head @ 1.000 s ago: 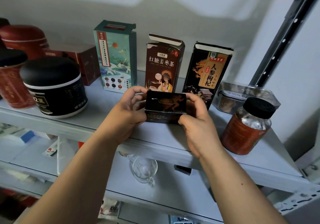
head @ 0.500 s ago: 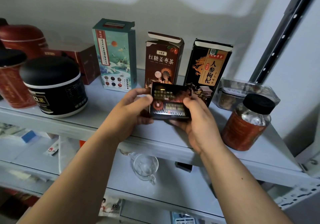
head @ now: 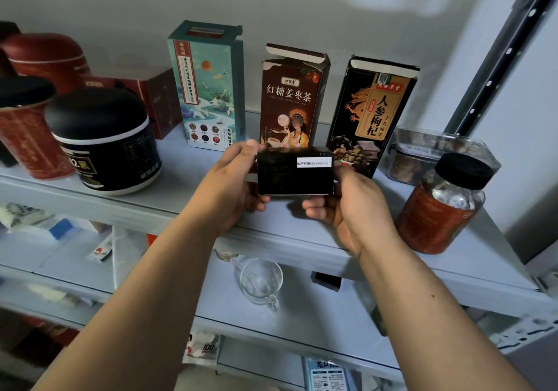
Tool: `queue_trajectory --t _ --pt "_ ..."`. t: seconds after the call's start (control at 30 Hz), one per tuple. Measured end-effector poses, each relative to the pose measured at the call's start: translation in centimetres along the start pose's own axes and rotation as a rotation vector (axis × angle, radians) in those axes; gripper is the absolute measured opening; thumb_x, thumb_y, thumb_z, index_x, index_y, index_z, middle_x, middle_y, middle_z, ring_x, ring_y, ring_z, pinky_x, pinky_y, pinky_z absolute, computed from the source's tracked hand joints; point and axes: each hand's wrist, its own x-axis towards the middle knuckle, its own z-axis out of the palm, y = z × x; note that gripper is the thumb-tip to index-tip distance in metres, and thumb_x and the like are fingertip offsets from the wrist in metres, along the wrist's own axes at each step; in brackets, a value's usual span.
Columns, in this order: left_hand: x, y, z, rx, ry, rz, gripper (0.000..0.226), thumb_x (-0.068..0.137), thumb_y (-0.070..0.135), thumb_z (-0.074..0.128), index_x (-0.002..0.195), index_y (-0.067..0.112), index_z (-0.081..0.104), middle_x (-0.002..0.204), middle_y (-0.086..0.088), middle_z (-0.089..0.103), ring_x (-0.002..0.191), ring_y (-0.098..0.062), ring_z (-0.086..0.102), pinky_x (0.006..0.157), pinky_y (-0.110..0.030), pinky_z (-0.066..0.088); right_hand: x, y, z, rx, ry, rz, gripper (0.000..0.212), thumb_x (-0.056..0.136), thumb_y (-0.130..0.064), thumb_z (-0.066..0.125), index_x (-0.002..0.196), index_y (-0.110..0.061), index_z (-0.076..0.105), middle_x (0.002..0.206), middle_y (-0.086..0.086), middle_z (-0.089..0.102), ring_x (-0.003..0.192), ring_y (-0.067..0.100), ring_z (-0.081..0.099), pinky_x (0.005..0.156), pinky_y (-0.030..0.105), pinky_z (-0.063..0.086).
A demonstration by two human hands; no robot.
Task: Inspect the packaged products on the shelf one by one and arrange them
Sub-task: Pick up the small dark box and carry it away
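Grey shelf [head: 187,191] is sitting under a small black box [head: 294,176]; left hand [head: 232,185] and right hand [head: 351,206] are pinching its ends, fingers clamped round it.

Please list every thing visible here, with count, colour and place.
small black cardboard box: one, black, white label, in both hands
tall teal cardboard box: one, teal, top shelf back
tall brown cardboard box: one, red-brown, right of teal
tall black cardboard box: one, black and gold, rightmost
round black jar: one, black, shelf left
red jar with black lid: one, red, far left
domed red canister: one, dark red, back left
low red box: one, dark red, behind black jar
clear plastic tub: one, clear, back right
black-capped clear bottle: one, red label, front right
glass cup: one, clear, lower shelf
grey metal shelving: one, grey, several tiers
left hand: one, grip on box's left end
right hand: one, grip on box's right end
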Motion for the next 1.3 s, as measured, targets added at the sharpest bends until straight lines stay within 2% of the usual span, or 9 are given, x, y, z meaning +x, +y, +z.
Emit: queue_trajectory --t 0.17,0.3,0.53,0.77,0.87,1.0,1.1,1.17,1.3 --pt "-0.1 -0.1 -0.1 -0.139 -0.092 0.012 0.053 0.094 0.044 0.055 0.129 0.004 0.056 0.098 -0.018 0.065 0.059 -0.021 0.063 0.050 -0.026 0.055 0.3 -0.1 -0.2 0.085 0.002 0.028 0.028 0.110 -0.012 0.037 0.103 -0.002 0.062 0.064 0.011 0.073 0.048 0.015 0.067 0.045 0.022 0.056" --pt "-0.1 -0.1 -0.1 -0.114 -0.092 -0.005 0.040 0.101 0.039 0.055 0.120 0.004 0.060 0.088 -0.014 0.068 0.059 -0.018 0.063 0.051 -0.023 0.056 0.4 0.1 -0.3 0.123 -0.013 0.041 0.026 0.109 -0.013 0.040 0.106 0.001 0.061 0.060 0.010 0.070 0.050 0.016 0.069 0.046 0.022 0.057" --pt "-0.1 -0.1 0.1 -0.101 -0.090 0.008 0.067 0.084 0.049 0.058 0.126 -0.003 0.055 0.082 -0.013 0.068 0.058 -0.018 0.062 0.051 -0.024 0.055 0.9 0.5 -0.5 0.130 -0.017 0.004 0.027 0.110 -0.015 0.038 0.103 -0.002 0.060 0.053 0.005 0.064 0.046 0.015 0.066 0.044 0.024 0.056" --pt "0.2 -0.4 0.2 -0.091 -0.089 -0.055 0.041 0.110 0.033 0.039 0.127 0.000 0.056 0.106 -0.027 0.073 0.075 -0.032 0.074 0.062 -0.029 0.062 0.7 0.8 -1.1 0.111 -0.057 -0.101 0.031 0.098 0.011 0.038 0.103 -0.006 0.064 0.057 0.006 0.063 0.050 0.017 0.065 0.047 0.024 0.056" --pt "0.2 -0.6 0.1 -0.083 -0.081 -0.055 0.038 0.112 0.025 0.034 0.134 -0.001 0.051 0.106 -0.027 0.074 0.081 -0.036 0.075 0.062 -0.029 0.062 0.3 0.9 -0.9 0.034 -0.114 -0.213 0.029 0.095 0.009 0.051 0.104 -0.013 0.069 0.071 0.005 0.070 0.059 0.014 0.067 0.048 0.023 0.053" --pt "0.4 -0.8 -0.1 -0.045 -0.097 -0.028 0.026 0.111 0.015 0.035 0.130 0.009 0.051 0.107 -0.029 0.064 0.090 -0.040 0.062 0.060 -0.028 0.060 0.4 1.3 -0.6 -0.044 -0.136 -0.295 0.032 0.080 -0.016 0.069 0.112 -0.023 0.069 0.093 0.006 0.067 0.089 0.022 0.062 0.077 0.033 0.050" --pt "0.1 -0.7 0.0 -0.016 -0.108 -0.004 0.018 0.109 0.008 0.040 0.117 0.014 0.055 0.093 -0.022 0.065 0.070 -0.022 0.066 0.058 -0.025 0.060 0.4 1.2 -0.7 0.005 -0.147 -0.259 0.044 0.083 -0.014 0.070 0.126 -0.021 0.066 0.102 0.004 0.073 0.100 0.024 0.067 0.092 0.044 0.052" --pt "0.0 -0.6 0.0 -0.020 -0.137 0.008 0.018 0.107 0.002 0.044 0.113 0.014 0.056 0.091 -0.018 0.070 0.068 -0.019 0.072 0.059 -0.024 0.060 0.5 1.1 -0.9 0.020 -0.172 -0.221 0.043 0.095 -0.005 0.065 0.134 -0.021 0.061 0.099 0.003 0.074 0.095 0.021 0.072 0.094 0.052 0.055" --pt "0.1 -0.5 -0.1 -0.100 -0.173 -0.018 0.006 0.100 0.007 0.055 0.103 0.011 0.058 0.103 -0.027 0.068 0.096 -0.043 0.070 0.083 -0.040 0.064 0.4 1.0 -0.7 -0.013 -0.186 -0.200 0.048 0.101 0.003 0.052 0.141 -0.021 0.056 0.094 0.001 0.071 0.077 0.010 0.072 0.081 0.043 0.061"
